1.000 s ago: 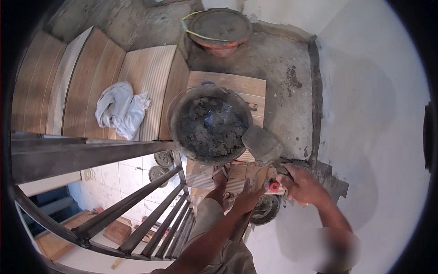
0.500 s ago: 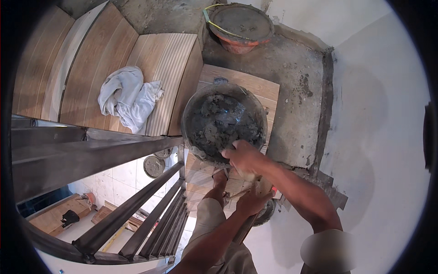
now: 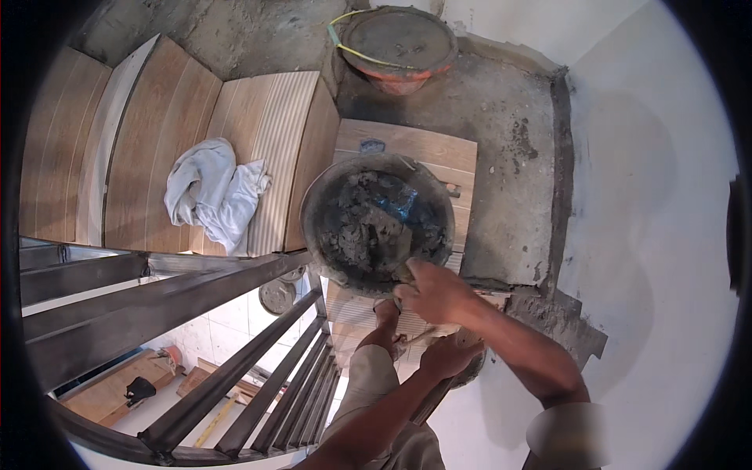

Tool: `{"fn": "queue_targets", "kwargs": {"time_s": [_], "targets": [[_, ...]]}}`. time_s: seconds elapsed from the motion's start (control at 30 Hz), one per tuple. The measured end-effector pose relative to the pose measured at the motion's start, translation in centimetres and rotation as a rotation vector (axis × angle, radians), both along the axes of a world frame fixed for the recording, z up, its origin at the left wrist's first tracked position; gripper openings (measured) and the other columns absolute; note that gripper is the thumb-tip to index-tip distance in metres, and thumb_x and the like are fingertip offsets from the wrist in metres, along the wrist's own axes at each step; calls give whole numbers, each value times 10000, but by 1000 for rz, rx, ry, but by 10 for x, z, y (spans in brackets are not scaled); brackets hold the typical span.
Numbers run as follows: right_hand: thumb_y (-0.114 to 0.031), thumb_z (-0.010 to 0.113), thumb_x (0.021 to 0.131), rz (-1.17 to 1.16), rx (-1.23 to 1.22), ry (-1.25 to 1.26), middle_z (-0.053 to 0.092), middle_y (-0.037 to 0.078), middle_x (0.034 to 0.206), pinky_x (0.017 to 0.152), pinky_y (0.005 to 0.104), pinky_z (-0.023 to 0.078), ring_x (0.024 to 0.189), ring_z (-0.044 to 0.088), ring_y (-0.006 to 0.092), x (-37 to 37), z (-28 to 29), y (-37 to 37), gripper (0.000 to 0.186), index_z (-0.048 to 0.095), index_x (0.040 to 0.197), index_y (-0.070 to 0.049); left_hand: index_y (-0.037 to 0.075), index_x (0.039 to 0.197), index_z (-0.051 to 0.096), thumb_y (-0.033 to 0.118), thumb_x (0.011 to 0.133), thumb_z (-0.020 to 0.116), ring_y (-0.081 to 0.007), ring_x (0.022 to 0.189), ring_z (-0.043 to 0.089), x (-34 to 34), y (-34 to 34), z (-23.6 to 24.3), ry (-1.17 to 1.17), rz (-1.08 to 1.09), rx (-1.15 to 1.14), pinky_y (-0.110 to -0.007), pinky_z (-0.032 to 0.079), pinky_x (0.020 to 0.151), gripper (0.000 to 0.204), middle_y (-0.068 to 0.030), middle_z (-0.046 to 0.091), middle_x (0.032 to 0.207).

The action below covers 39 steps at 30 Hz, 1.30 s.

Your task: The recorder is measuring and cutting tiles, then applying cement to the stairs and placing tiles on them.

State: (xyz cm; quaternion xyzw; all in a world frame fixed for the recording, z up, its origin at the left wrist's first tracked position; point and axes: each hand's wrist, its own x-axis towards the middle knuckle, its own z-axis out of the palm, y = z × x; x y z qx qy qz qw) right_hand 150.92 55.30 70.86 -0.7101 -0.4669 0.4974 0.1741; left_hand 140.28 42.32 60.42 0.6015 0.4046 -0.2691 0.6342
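A round dark bucket (image 3: 309, 251) of wet grey mortar (image 3: 356, 239) stands on the stair tread below me. At its near right rim is my right hand (image 3: 433, 291), its fingers closed. A flat, mortar-coloured patch lies just beyond the fingertips; I cannot tell whether it is a tool. My left hand (image 3: 450, 356) is lower down, just below my right forearm, with its fingers curled round something mostly hidden. A thin pale stick-like piece (image 3: 421, 338) shows beside it.
A crumpled white cloth (image 3: 215, 192) lies on the wood-look tiled steps (image 3: 160, 149) at left. An orange bucket (image 3: 399, 82) with grey mortar and a yellow handle stands at the far side. Metal railing (image 3: 164, 301) runs along the left, above a lower floor. A white wall (image 3: 650, 235) borders the right.
My right hand has drawn back from over the mortar to the bucket's near rim. The left hand has shifted slightly right. The view has tilted a little.
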Motion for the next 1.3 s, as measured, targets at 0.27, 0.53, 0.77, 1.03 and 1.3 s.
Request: {"fn": "queue_targets", "kwargs": {"time_s": [0.27, 0.53, 0.77, 1.03, 1.3], "targets": [[-133, 595, 854, 315, -73, -645, 713, 213, 886, 798, 490, 557, 912, 705, 387, 54, 41, 50, 259, 653, 1072, -8, -11, 1568, 206, 849, 749, 548, -416, 1249, 583, -5, 30, 30, 14, 74, -23, -453, 454, 1047, 1235, -338, 559, 1341], [-135, 657, 830, 618, -20, -1031, 718, 93, 895, 713, 392, 607, 882, 731, 247, -40, 8, 44, 112, 759, 853, -95, 169, 1532, 322, 601, 923, 555, -458, 1127, 638, -33, 33, -51, -321, 170, 275, -516, 502, 939, 782, -390, 503, 1350], [-182, 654, 869, 527, -164, -470, 711, 145, 910, 744, 379, 587, 905, 723, 281, 68, 52, 0, 265, 642, 1046, 15, -100, 1393, 259, 669, 744, 768, -518, 1291, 488, -30, 93, 50, 3, 521, 64, -487, 412, 1077, 1127, -449, 424, 1363], [-250, 689, 857, 1013, 475, -316, 720, 215, 970, 745, 461, 579, 817, 723, 367, 18, -101, 51, 401, 635, 1124, 44, -74, 1405, 233, 680, 698, 795, -476, 1236, 550, -13, 78, 28, 44, 439, 195, -502, 442, 1034, 1176, -384, 488, 1335], [-189, 604, 835, 584, -16, -494, 699, 217, 859, 719, 467, 578, 815, 719, 377, 24, 62, 17, 244, 585, 898, 46, -6, 1395, 239, 617, 718, 816, -457, 1048, 662, -23, 61, -20, -119, 527, 395, -522, 499, 939, 1086, -274, 671, 1147]]}}
